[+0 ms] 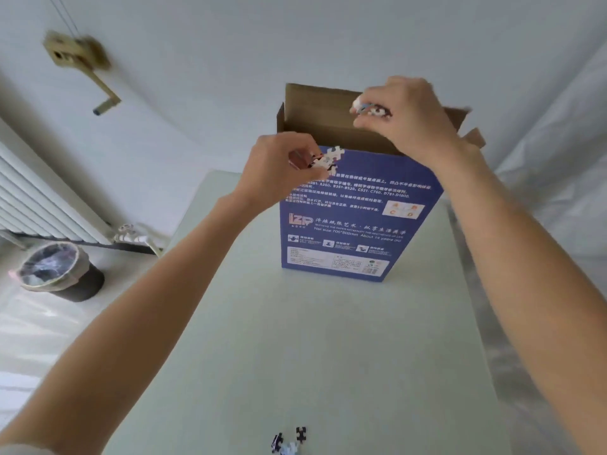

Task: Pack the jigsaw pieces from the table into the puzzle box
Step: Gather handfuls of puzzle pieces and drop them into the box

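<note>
Both my hands hold pieces up at the open box.

My left hand (pixel 279 165) pinches pale pieces (pixel 328 159) at the box's (pixel 348 224) near top edge; my right hand (pixel 407 116) grips more pieces (pixel 371 108) over the opening. The box stands upright on the table (pixel 295 339); a few loose pieces (pixel 289 440) lie at its near edge.

The blue puzzle box (pixel 354 221) stands upright on the table, brown flaps open. 3 loose jigsaw pieces (pixel 289 440) lie near the table's front edge.
</note>
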The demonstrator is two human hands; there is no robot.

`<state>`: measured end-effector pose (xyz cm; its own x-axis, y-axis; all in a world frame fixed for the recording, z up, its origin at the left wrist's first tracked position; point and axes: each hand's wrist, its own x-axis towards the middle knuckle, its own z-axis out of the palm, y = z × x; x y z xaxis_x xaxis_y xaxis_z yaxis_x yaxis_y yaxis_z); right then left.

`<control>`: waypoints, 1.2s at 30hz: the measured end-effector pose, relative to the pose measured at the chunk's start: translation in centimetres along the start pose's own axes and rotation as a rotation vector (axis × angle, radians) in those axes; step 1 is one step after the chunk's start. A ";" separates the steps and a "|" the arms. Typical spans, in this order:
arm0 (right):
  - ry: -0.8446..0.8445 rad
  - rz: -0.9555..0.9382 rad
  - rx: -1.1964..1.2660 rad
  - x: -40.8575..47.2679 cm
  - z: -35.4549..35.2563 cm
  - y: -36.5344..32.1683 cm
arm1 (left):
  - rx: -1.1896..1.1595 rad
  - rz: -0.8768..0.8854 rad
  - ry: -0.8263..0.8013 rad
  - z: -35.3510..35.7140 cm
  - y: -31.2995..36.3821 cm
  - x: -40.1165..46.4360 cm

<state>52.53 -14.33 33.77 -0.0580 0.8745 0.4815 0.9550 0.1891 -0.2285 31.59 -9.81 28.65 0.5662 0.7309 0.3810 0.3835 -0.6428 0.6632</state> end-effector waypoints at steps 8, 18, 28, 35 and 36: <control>-0.019 -0.005 -0.111 -0.8 3.6 2.3 | 0.207 0.174 0.054 1.7 0.5 7.1; -0.032 0.123 0.036 -1.7 3.0 2.5 | 0.380 0.101 -0.102 1.7 0.8 7.7; 0.108 0.027 -0.181 -2.9 2.6 0.9 | 0.467 0.141 -0.071 1.7 1.8 7.3; 0.072 0.053 -0.136 -3.5 3.1 0.8 | 0.515 0.163 -0.072 1.3 2.4 8.1; 0.078 0.044 -0.135 -3.6 3.2 0.6 | 0.577 0.206 -0.064 1.3 2.4 8.0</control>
<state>52.43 -15.94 29.20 0.0028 0.8423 0.5389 0.9868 0.0850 -0.1378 38.01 -5.79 32.41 0.7062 0.5750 0.4131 0.5847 -0.8027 0.1178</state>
